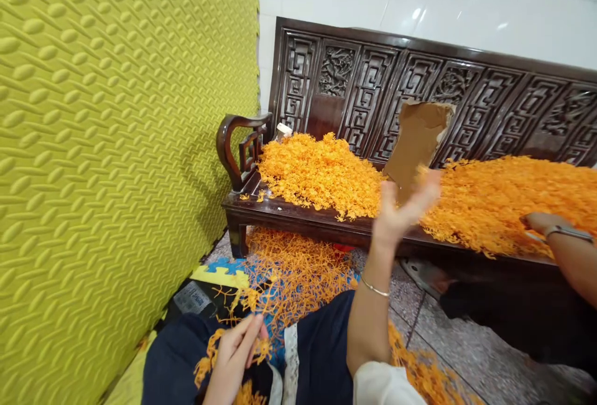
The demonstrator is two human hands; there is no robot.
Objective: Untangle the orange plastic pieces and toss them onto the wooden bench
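My left hand (239,348) is low in the view over my lap, thumb and fingers pinched together. Small orange branching plastic pieces (250,298) show at its fingertips; their exact shape is hard to make out. My right hand (403,206), blurred by motion, is raised in front of the dark wooden bench (308,215). Its thumb and fingers are spread apart. Behind it, a piece of brown cardboard (415,144) leans on the carved backrest. A heap of orange plastic pieces (321,175) lies left of the cardboard, a longer heap (504,200) to its right.
A co-worker's hand (538,223) with a wristband touches the right heap. Thin orange strands (298,274) cover the floor below the bench, over blue mat. A tall yellow foam mat (116,112) stands along the left. More orange pieces (420,371) lie beside my right leg.
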